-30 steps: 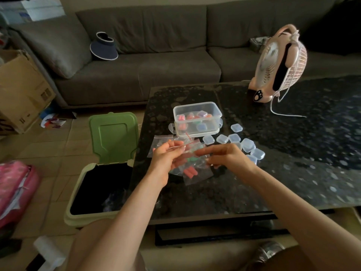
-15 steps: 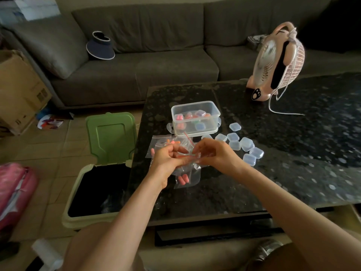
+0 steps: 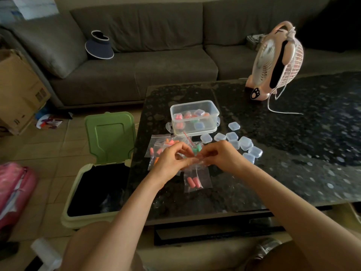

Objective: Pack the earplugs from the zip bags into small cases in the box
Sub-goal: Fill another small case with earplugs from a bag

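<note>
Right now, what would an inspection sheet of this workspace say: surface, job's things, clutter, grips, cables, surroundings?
Surface: dark speckled table, glossy.
Job's things: zip bag with two pink earplugs, in hand; more bags on the table; box with filled cases inside; empty cases right of it.
Clutter: fan on the table's far side.
Grips: left hand and right hand both pinch the zip bag's top.
Cables: white cord from the fan, on the table.
Surroundings: open bin left of the table; sofa with a visor; carton on the floor.
</note>
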Demonstrator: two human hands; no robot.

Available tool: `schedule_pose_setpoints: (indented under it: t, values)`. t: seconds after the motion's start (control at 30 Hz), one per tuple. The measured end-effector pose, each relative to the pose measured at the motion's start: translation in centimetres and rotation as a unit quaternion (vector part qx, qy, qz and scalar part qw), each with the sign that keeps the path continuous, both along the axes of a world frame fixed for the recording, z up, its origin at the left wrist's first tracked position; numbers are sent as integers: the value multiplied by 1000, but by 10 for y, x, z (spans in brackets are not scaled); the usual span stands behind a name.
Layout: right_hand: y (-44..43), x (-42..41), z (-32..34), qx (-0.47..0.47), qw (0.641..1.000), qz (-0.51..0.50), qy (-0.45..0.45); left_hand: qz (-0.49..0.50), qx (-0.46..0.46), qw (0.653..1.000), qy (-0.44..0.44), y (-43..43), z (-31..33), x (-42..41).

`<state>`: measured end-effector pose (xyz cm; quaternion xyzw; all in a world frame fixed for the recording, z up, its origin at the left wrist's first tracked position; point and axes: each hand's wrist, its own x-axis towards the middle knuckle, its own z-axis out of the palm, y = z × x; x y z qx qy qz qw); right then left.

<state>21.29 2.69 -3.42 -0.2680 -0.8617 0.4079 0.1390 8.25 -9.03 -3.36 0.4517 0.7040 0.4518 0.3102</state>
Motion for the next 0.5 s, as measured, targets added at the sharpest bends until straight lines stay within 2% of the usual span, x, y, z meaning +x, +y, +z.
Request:
schedule_pose_setpoints:
  t: [0.07,0.2,0.33,0.4,0.5]
  values:
    - [2,2,1,4,1000,8,-18,-12,2,999,33,-2,1,1]
    - [1,5,3,8,999,38,-37,-28,-7,999,46,0,0,-3]
    - [5,5,1,15,999,19,-44,-46,-24,995,89,0,-4,-7]
    - [7,5,2,12,999,8,-53,-43,-12,990,134,0,-4,-7]
    - [9,6,2,-32,998,4,-63,-54,28,990,130,1,-1,-8]
